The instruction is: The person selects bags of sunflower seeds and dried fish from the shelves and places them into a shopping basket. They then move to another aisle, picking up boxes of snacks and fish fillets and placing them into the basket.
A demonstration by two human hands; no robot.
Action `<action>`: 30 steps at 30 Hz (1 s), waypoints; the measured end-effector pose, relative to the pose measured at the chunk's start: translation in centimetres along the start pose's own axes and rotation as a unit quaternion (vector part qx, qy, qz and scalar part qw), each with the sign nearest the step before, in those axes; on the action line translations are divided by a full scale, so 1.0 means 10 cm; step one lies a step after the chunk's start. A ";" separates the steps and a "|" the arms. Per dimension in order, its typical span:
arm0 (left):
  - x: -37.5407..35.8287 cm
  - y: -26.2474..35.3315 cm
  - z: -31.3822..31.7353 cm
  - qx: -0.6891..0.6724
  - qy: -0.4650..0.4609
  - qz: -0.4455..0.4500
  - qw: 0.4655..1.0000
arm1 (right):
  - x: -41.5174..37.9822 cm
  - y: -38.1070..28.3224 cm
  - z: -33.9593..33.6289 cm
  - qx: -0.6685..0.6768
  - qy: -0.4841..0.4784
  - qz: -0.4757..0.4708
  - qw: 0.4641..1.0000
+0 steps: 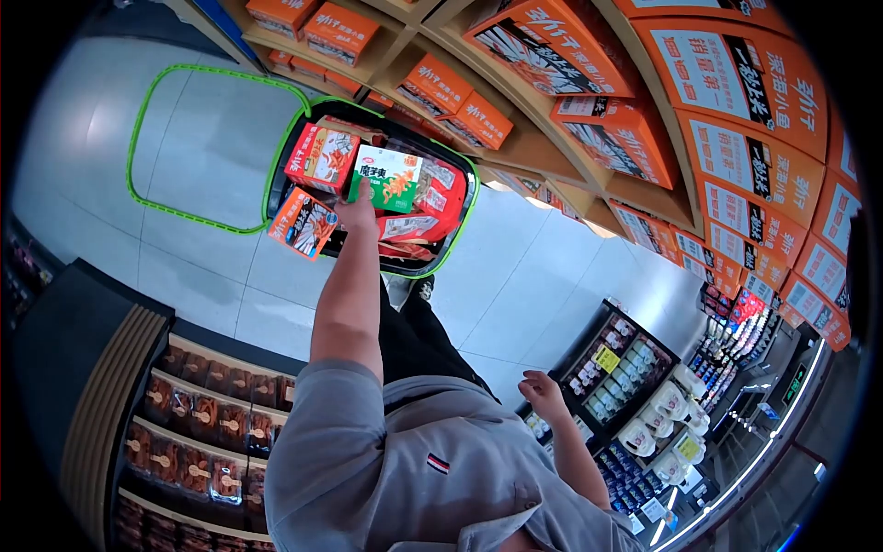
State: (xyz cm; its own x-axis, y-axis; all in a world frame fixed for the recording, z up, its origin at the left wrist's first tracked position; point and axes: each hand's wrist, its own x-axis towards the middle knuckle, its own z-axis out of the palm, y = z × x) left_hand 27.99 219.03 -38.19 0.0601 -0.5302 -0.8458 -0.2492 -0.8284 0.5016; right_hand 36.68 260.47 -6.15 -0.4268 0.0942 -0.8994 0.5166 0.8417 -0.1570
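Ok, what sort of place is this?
Most likely a supermarket or snack shop: orange printed cardboard boxes stand on light wooden shelves, clear packs of brown goods sit in rows, and a black, green-rimmed plastic basket holds packaged items.

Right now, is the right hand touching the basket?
Apart. The head view shows the right hand well clear of the basket, with pale floor plainly visible between them.

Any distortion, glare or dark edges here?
Head view: fisheye curve, bending the shelving at upper right; head view: black corners; head view: pale glare on the floor at left; head view: bold print on the green-and-white box fairly sharp.
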 end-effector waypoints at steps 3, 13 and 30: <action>0.07 -0.11 0.01 0.035 -0.010 0.055 0.998 | -0.02 -0.05 0.01 0.002 -0.001 -0.002 1.000; -0.22 -0.47 -0.26 0.031 -0.244 0.051 0.968 | 0.11 -0.04 -0.04 -0.064 0.002 -0.050 0.997; -2.82 -0.25 0.04 0.398 -0.435 0.148 0.794 | 0.79 -0.60 -2.36 0.181 -0.035 -0.415 0.891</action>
State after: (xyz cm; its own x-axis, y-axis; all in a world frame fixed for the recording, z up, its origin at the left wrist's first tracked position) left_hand 26.51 236.11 -15.70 -0.7186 -0.0687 -0.6920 -0.6810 -0.1316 0.7203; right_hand 12.70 268.73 -2.71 -0.7327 -0.5248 -0.4332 0.2553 0.3781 -0.8899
